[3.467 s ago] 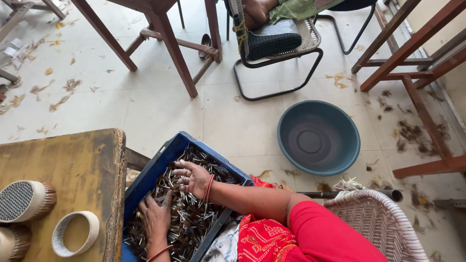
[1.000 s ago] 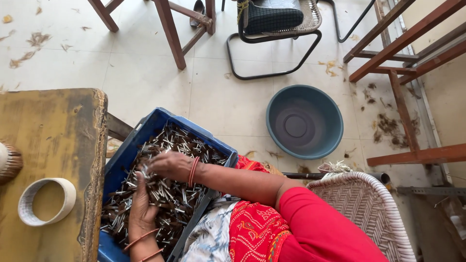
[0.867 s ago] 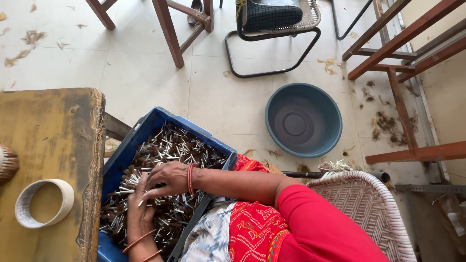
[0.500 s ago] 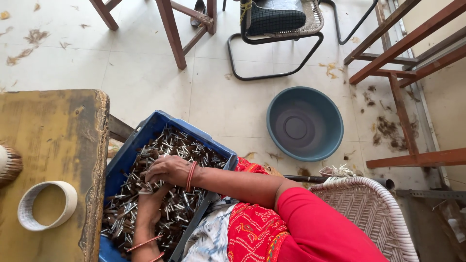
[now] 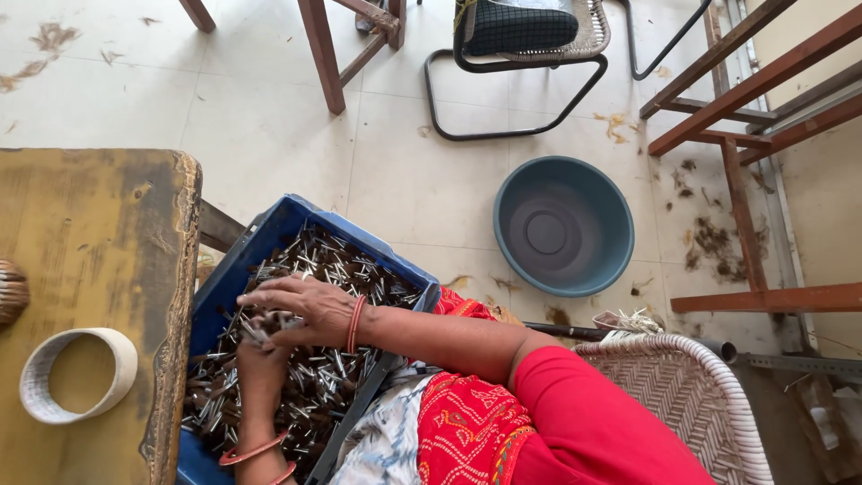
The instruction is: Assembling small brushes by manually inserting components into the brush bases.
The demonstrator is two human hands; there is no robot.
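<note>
A blue plastic crate (image 5: 269, 235) rests on my lap, filled with several small dark and silvery stick-like pieces (image 5: 350, 274). My left hand (image 5: 259, 361), with orange bangles at the wrist, rises from the bottom of the view and is closed around a small bunch of these pieces. My right hand (image 5: 310, 308), with a red bangle and a red sleeve behind it, lies across the crate. Its fingers are stretched out flat over the top of that bunch and touch my left hand's fingertips.
A worn yellow wooden table (image 5: 90, 269) stands left of the crate with a roll of white tape (image 5: 76, 374) on it. A grey-blue basin (image 5: 563, 224) sits on the tiled floor. A wicker chair (image 5: 696, 395), a metal chair (image 5: 525, 40) and red wooden frames (image 5: 745, 90) surround me.
My left hand has gathered a bunch of pieces and lifted it up under my right hand. My right hand has slid a little toward the crate's near left side.
</note>
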